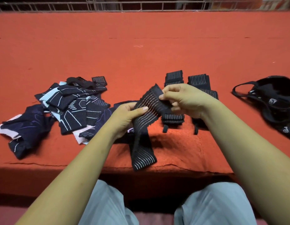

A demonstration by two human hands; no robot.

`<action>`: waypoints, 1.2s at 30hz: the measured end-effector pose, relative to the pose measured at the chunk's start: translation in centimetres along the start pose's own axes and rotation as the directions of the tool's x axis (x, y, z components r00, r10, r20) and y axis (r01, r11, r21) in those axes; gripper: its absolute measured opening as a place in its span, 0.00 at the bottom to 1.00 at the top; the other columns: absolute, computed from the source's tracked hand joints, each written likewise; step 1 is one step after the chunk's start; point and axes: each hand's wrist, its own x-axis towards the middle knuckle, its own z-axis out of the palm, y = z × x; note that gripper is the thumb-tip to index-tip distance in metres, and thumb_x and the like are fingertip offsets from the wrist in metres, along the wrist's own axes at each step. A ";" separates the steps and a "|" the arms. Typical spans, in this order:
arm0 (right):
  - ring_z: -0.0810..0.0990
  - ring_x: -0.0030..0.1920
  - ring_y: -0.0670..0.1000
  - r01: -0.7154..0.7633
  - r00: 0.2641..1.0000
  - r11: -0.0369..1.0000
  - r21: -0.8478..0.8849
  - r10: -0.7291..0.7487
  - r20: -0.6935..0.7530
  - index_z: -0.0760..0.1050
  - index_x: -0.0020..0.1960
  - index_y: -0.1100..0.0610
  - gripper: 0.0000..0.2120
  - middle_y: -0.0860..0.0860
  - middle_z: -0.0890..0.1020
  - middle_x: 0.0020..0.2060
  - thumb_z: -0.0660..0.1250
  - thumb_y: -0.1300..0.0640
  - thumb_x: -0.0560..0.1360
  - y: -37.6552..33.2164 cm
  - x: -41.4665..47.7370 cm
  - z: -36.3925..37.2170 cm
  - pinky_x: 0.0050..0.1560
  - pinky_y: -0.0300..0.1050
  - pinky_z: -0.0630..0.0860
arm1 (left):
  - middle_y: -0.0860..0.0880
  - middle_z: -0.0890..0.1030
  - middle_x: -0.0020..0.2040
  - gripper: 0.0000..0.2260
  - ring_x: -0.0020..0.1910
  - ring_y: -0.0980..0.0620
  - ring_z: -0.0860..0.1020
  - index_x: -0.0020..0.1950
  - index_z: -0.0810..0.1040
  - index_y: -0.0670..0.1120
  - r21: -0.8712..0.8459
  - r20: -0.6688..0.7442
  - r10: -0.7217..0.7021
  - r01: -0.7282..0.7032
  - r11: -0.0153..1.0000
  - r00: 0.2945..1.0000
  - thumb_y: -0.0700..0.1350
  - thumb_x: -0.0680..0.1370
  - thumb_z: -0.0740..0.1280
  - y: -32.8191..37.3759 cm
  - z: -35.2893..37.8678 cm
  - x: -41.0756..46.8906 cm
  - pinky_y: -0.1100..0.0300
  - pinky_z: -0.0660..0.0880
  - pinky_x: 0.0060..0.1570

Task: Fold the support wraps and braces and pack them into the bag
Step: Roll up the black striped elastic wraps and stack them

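Wrap slants near-left to far-right, held by left hand and right hand.

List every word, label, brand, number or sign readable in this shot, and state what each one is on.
Nothing here is legible.
black bag: upper emblem and lower emblem, white swirl-like prints, too blurred to read.
lifted striped wrap: white stripes only, no lettering.
folded wraps: white stripes only.
pile of braces: white line patterns, no lettering.
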 end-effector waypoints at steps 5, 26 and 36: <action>0.73 0.20 0.48 -0.009 0.986 0.999 0.032 0.014 -0.165 0.71 0.44 0.54 0.07 0.53 0.76 0.35 0.65 0.61 0.81 0.0 0.6 0.0 0.19 0.36 0.65 | 0.45 0.83 0.36 0.05 0.32 0.52 0.82 0.45 0.80 0.41 0.021 0.143 -0.128 0.126 0.992 0.981 0.39 0.72 0.74 0.5 -0.3 -1.2 0.61 0.79 0.32; 0.85 0.51 0.58 0.453 0.772 0.891 -0.029 -0.408 -0.488 0.78 0.44 0.56 0.07 0.54 0.83 0.41 0.67 0.65 0.79 0.5 2.5 1.4 0.58 0.57 0.80 | 0.29 0.75 0.65 0.20 0.65 0.34 0.77 0.69 0.68 0.31 -0.335 0.288 -0.306 0.395 0.855 0.907 0.37 0.79 0.60 -4.9 1.4 -1.0 0.43 0.76 0.63; 0.83 0.51 0.54 0.360 0.785 0.901 -0.243 -0.433 -0.444 0.81 0.51 0.60 0.04 0.54 0.85 0.46 0.69 0.61 0.78 5.7 2.1 2.8 0.58 0.55 0.78 | 0.29 0.78 0.62 0.17 0.56 0.35 0.82 0.65 0.72 0.32 -0.429 0.184 -0.289 0.341 0.836 0.939 0.32 0.76 0.60 -8.8 1.8 -0.9 0.42 0.79 0.58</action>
